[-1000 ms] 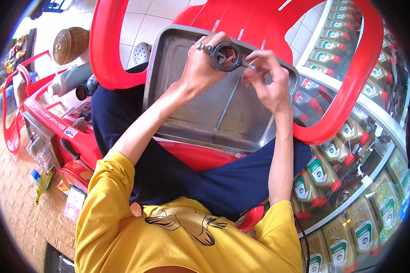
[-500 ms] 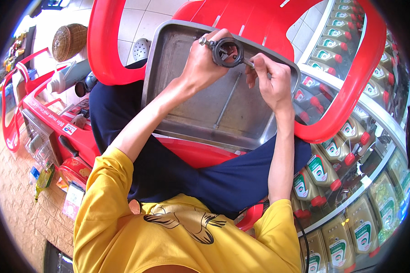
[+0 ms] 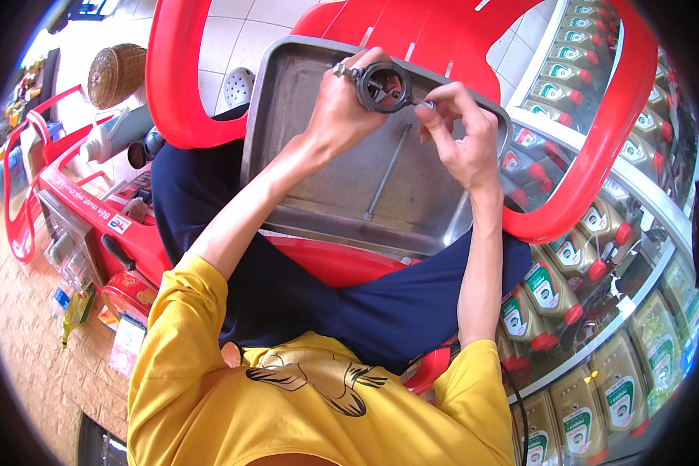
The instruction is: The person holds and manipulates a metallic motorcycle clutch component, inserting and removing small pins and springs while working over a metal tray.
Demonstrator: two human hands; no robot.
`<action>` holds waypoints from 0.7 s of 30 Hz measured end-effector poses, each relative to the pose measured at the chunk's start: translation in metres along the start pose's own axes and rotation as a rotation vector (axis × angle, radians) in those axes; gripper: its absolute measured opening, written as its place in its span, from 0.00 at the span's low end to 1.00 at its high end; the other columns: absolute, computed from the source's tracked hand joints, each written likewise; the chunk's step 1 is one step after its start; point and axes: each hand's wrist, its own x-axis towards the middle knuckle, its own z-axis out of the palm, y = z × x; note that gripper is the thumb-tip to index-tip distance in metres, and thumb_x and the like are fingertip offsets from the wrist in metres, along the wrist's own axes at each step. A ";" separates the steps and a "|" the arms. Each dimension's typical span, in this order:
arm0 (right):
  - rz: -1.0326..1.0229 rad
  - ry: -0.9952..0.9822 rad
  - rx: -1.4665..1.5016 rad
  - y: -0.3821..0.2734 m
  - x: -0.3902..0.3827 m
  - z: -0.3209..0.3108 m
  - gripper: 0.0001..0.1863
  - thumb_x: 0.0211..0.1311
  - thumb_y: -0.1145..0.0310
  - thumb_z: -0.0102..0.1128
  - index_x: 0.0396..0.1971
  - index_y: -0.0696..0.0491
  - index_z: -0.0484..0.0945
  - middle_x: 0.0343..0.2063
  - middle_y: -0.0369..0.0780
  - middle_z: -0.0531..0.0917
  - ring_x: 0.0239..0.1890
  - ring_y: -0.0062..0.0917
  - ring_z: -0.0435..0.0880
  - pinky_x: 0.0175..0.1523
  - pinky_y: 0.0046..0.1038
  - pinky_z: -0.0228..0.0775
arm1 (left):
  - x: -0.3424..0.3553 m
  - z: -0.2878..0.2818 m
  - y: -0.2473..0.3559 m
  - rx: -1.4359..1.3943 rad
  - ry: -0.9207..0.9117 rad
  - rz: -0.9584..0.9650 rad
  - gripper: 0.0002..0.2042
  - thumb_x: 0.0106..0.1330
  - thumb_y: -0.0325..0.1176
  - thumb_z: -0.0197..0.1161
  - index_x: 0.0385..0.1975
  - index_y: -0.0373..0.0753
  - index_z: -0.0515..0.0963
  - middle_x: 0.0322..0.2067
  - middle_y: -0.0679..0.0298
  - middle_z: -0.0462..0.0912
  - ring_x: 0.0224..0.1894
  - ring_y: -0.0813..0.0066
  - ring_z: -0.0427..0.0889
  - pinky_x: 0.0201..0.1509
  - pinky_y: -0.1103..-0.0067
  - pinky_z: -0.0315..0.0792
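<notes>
My left hand (image 3: 335, 116) is closed around a dark ring-shaped metal part (image 3: 407, 92), held up over the tray with its round opening facing me. A small bolt-like fitting (image 3: 339, 70) sticks out at the part's left side. Close by on the right, the thumb and fingers of my right hand (image 3: 467, 140) pinch a small shiny metal piece (image 3: 429, 105) at the part's edge. Whether that piece is screwed into the part, I cannot tell. Below the hands, a long thin metal rod (image 3: 388, 171) with a thicker lower end lies in the grey metal tray (image 3: 311, 208).
The tray rests on a red plastic chair (image 3: 412, 27), whose armrests rise on both sides. At right, a glass case (image 3: 637, 311) holds several bottles with red caps. A wicker basket (image 3: 116, 75) and a grey clog (image 3: 239, 87) are at the far left.
The ring part has turned slightly, and its opening shows more fully. My right fingers have shifted their pinch a little, with the thumb lower and the fingers stretched further.
</notes>
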 end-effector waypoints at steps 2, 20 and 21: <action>0.046 -0.048 0.011 0.004 -0.002 -0.001 0.11 0.66 0.61 0.67 0.34 0.53 0.78 0.18 0.36 0.83 0.21 0.23 0.83 0.26 0.24 0.67 | -0.001 0.002 0.002 0.017 0.016 0.012 0.12 0.59 0.30 0.75 0.33 0.38 0.76 0.24 0.65 0.82 0.28 0.85 0.78 0.33 0.81 0.75; -0.034 -0.049 -0.228 0.016 -0.004 0.003 0.18 0.68 0.52 0.62 0.32 0.54 0.76 0.17 0.40 0.82 0.21 0.32 0.85 0.27 0.31 0.69 | -0.003 0.002 0.005 -0.080 0.006 -0.018 0.13 0.58 0.31 0.75 0.34 0.38 0.76 0.26 0.65 0.82 0.28 0.83 0.79 0.35 0.81 0.75; -0.048 -0.056 -0.214 0.023 -0.005 0.000 0.18 0.68 0.53 0.61 0.31 0.54 0.76 0.17 0.40 0.82 0.21 0.32 0.84 0.27 0.31 0.69 | -0.003 0.003 0.005 -0.079 0.004 -0.014 0.12 0.58 0.31 0.75 0.34 0.38 0.76 0.26 0.66 0.82 0.28 0.83 0.79 0.34 0.81 0.75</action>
